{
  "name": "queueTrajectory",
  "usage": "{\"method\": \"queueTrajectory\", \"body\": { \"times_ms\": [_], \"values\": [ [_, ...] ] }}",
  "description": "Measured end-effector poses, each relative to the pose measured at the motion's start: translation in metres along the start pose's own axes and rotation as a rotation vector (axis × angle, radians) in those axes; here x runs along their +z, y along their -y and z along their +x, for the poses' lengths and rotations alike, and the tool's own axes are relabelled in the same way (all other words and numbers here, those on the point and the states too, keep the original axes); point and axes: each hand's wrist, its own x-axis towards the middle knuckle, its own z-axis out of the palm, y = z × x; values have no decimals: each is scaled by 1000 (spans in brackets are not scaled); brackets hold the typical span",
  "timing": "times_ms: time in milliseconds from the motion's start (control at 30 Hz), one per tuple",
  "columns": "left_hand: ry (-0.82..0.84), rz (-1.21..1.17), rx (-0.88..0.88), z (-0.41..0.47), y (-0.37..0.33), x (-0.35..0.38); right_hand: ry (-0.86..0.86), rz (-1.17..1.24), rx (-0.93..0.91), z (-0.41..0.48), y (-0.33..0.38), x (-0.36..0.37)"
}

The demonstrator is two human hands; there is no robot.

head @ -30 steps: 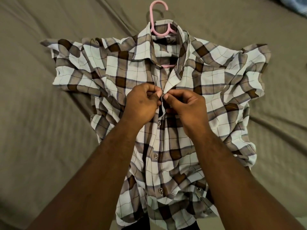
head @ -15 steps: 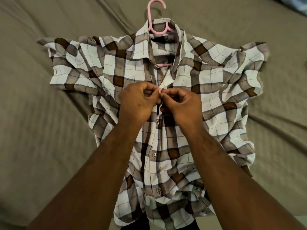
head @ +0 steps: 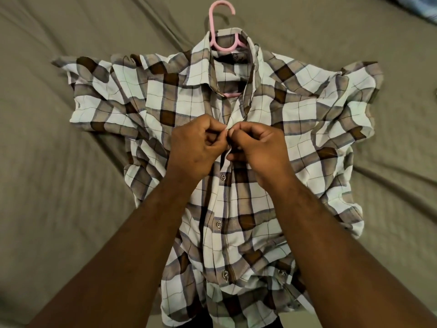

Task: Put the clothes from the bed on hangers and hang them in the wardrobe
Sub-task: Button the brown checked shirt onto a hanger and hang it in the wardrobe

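One checked shirt [head: 295,114] in white, grey and brown lies front up on the olive bed sheet [head: 59,185]. Its two short sleeves are spread to either side and its cloth is rumpled. We count one pink hanger [head: 214,27] inside it. The hook sticks out past the collar and lies on the sheet, and a short stretch of pink bar shows in the open neck.

Two bare hands meet at the chest of the shirt, just below the collar. The left hand [head: 196,147] pinches the left edge of the front opening between thumb and forefinger, with the other fingers curled into the palm. The right hand [head: 255,147] pinches the facing edge in the same way, so that the fingertips of both hands almost touch. We cannot tell whether a button sits between them.

Below the hands we count four buttons [head: 222,177]. Three run down the closed front, and a fourth sits to the right near the crumpled hem. One scrap of blue cloth [head: 421,8] shows at the far right corner of the bed.
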Motion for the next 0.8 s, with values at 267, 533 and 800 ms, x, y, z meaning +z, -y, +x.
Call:
{"method": "queueTrajectory", "body": {
  "times_ms": [267, 533, 800],
  "values": [
    [-15, -559, -212, -5, -7, 5, 48, 379, 316, 9, 5, -3],
    [20, -516, -265, -4, 8, 18, -47, 11, 192, 9, 11, 0],
    [3, -600, -342, -2, 5, 19, -198, -654, -262, 57, 86, -5]
  ]
}}
